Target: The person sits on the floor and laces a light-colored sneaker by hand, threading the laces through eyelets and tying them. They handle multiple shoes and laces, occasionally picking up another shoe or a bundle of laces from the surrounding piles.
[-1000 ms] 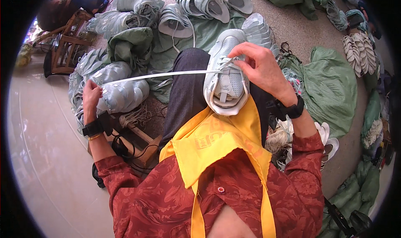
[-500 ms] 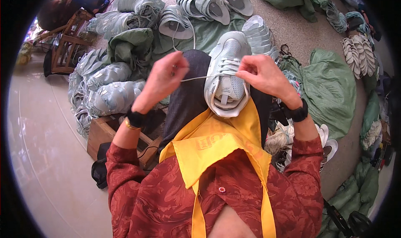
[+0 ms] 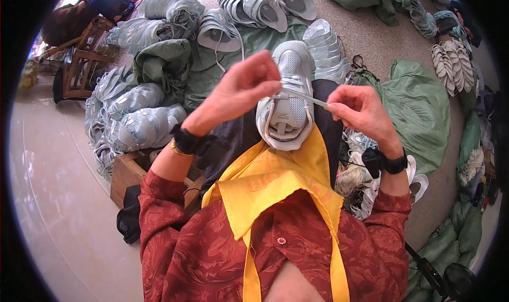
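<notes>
Left hand [image 3: 246, 87] and right hand [image 3: 356, 108] each pinch the flat white lace [image 3: 310, 98] over the pale grey mesh sneaker [image 3: 286, 98] on the lap; both grips clamped. Uneven pulling could drag the lace from an eyelet.

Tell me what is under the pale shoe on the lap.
The pale shoe rests on a dark-clothed lap, its heel over the yellow cloth. Both hands, left hand and right hand, pinch its white lace. The sole is hidden.

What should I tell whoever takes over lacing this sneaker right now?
Left hand: pinching the white lace above the pale grey sneaker.
Right hand: pinching the same lace at the sneaker's right side; lace taut between both hands.
Sneaker: on the lap, toe pointing away.
Done: lace runs through the upper eyelets.
Left: how many eyelets remain is hidden. Piles of similar shoes on the floor.
</notes>
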Demonstrator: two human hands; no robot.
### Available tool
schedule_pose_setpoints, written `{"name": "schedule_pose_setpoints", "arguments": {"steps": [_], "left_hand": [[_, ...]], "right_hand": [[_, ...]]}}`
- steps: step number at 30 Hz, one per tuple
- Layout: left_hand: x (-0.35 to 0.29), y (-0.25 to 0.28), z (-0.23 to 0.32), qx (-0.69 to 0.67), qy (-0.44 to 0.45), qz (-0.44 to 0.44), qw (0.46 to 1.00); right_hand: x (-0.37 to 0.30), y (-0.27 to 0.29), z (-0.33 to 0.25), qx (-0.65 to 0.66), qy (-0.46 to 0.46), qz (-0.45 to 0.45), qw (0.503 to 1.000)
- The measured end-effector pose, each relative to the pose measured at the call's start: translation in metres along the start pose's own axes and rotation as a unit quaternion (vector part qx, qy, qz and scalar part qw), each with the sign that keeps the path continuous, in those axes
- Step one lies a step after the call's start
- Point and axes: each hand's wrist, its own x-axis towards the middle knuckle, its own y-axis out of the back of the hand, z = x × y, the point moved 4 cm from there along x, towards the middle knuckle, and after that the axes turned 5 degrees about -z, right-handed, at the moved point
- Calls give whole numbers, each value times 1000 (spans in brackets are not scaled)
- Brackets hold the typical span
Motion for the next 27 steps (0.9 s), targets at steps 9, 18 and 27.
{"name": "schedule_pose_setpoints", "arguments": {"steps": [9,18,27], "left_hand": [[-33,50,18,22,14,111,994],[-45,82,7,47,20,171,984],[-73,133,-29,342,94,248,901]], "right_hand": [[-37,31,65,68,-6,39,997],[-17,7,63,-9,-42,42,998],[26,-46,17,19,61,2,998]]}}
